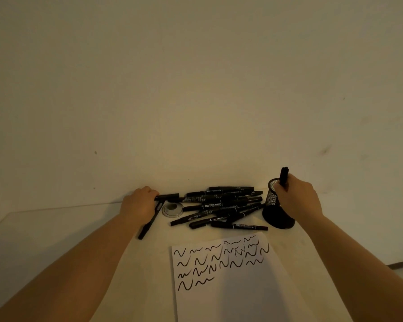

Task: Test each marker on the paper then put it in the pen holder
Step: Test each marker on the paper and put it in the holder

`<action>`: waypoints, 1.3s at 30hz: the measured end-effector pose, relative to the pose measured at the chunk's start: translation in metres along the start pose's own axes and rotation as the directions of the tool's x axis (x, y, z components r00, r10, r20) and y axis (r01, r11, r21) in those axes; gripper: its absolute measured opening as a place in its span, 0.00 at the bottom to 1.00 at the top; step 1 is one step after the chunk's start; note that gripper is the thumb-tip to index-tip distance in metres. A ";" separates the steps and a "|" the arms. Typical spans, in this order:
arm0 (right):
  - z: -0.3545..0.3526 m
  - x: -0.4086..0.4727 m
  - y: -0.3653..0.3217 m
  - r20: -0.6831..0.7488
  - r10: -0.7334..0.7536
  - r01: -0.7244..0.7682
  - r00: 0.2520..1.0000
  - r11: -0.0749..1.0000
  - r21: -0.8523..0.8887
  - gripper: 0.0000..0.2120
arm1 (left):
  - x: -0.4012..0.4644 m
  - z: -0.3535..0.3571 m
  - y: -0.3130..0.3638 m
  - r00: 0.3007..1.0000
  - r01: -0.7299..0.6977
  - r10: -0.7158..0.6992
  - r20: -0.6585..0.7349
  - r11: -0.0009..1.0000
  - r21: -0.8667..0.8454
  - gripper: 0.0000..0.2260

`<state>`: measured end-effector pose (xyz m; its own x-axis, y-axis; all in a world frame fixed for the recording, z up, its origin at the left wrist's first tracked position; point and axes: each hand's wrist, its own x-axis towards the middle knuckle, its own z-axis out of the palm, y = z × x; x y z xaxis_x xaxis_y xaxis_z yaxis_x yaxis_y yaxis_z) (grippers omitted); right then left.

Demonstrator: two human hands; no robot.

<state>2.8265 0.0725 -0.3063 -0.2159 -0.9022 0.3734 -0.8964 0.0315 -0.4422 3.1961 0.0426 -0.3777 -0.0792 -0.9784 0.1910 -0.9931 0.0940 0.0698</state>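
I see my right hand (297, 196) with its fingers (280, 187) curled round one black marker (283, 176), holding it upright with its lower end inside the mesh pen holder (273, 202), which stands on the desk (79, 228) right under those fingers. My left hand (139, 203) lies on the desk with its fingers (149, 191) bent onto the end of a marker by the wall (169, 196); another marker (149, 223) runs from beneath the palm toward me. Between the two sets of fingers lies a pile of black markers (221, 205); the white labels read "MARKER", the smaller print too blurred to read. A round metal disc (172, 209) sits just right of the left fingers. The paper (242, 293), covered with black squiggles (219, 259), lies nearer me than both hands.
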 end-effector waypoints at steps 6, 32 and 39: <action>0.014 -0.006 0.004 0.012 -0.035 0.036 0.999 0.991 -0.127 0.13 | 0.004 0.003 0.002 0.999 -0.014 0.015 -0.048 1.000 0.021 0.12; -0.003 -0.079 -0.067 -0.057 -0.268 0.273 0.962 0.945 0.180 0.08 | -0.066 -0.072 0.082 0.986 -0.034 -0.091 -0.140 0.714 -0.699 0.08; -0.009 -0.147 -0.095 0.369 -0.064 -0.284 0.927 0.519 0.806 0.09 | -0.139 -0.080 0.126 0.992 -0.126 0.087 -0.093 0.615 -0.778 0.09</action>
<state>2.9398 0.2062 -0.3114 0.0002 -0.9972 0.0743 -0.0919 -0.0740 -0.9930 3.0886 0.2057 -0.3168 -0.1565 -0.9453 0.2863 -0.5335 0.3249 0.7809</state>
